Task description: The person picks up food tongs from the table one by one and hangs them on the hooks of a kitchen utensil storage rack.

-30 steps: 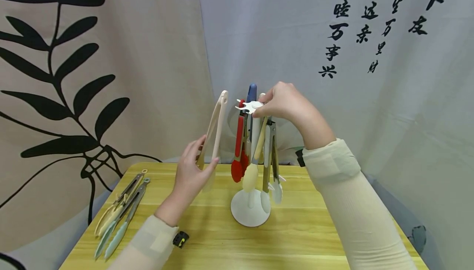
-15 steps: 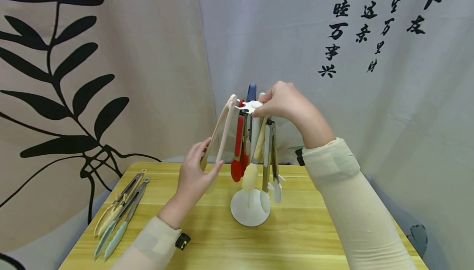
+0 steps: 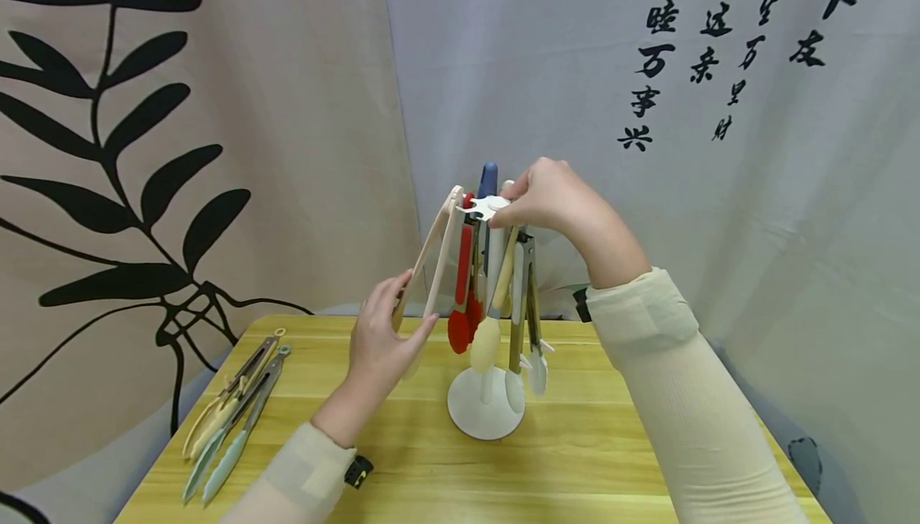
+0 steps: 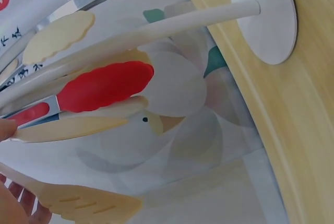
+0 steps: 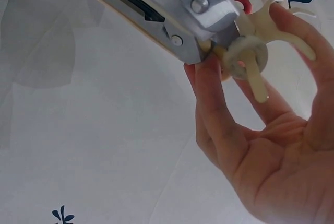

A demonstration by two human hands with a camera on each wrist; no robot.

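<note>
My left hand (image 3: pixel 384 344) holds cream-coloured tongs (image 3: pixel 440 248) upright, thumb on one arm and fingers on the other. The hinged top end of these tongs is right at the hooks of a white utensil stand (image 3: pixel 489 420). In the left wrist view, one tong end (image 4: pixel 91 203) is a slotted blade. My right hand (image 3: pixel 561 204) pinches the stand's hooked top (image 3: pixel 485 206) between thumb and fingers. On the stand hang red-tipped tongs (image 3: pixel 461 331), cream-tipped tongs (image 3: pixel 485 344), and others with metal arms. A blue handle (image 3: pixel 488 180) rises behind the hooks.
Metal tongs with pale green tips (image 3: pixel 228 460) lie at the left of the wooden table (image 3: pixel 575 460). Beside them lie tongs with cream tips (image 3: pixel 212 428). A fabric curtain (image 3: pixel 316 125) with printed leaves and writing hangs behind the table.
My left hand has moved right and slightly down with the cream tongs, bringing their top end from beside the stand to its hooks. The right hand stays at the stand's top.
</note>
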